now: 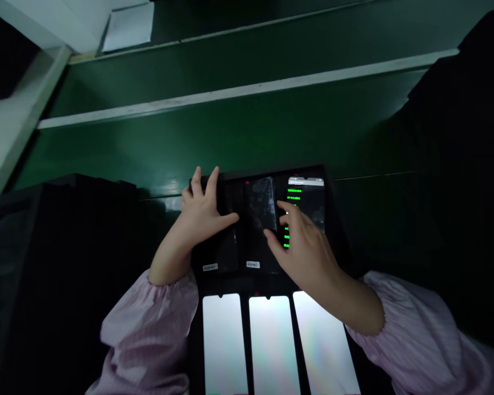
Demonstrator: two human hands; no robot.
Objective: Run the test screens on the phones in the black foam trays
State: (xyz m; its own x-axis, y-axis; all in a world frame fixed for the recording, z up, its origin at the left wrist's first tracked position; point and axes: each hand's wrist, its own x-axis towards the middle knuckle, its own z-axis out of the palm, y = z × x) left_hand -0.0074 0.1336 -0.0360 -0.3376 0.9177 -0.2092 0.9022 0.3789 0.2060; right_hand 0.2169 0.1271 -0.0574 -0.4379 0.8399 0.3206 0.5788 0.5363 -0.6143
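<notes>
My left hand is spread over a dark phone at the left of the tray's upper row, fingers apart. In the middle of that row lies a second phone with a dark, smudged screen. Just right of it is my right hand, thumb and fingers apart near its right edge, with nothing visibly gripped. Partly under this hand, a third phone shows green lines of text on black. Small barcode labels show at the lower ends of the left and middle phones.
In the lower row, three phones glow with white screens. The black tray lies on a green bench crossed by pale strips. Dark stacked trays stand at left. A white sheet lies at the far left.
</notes>
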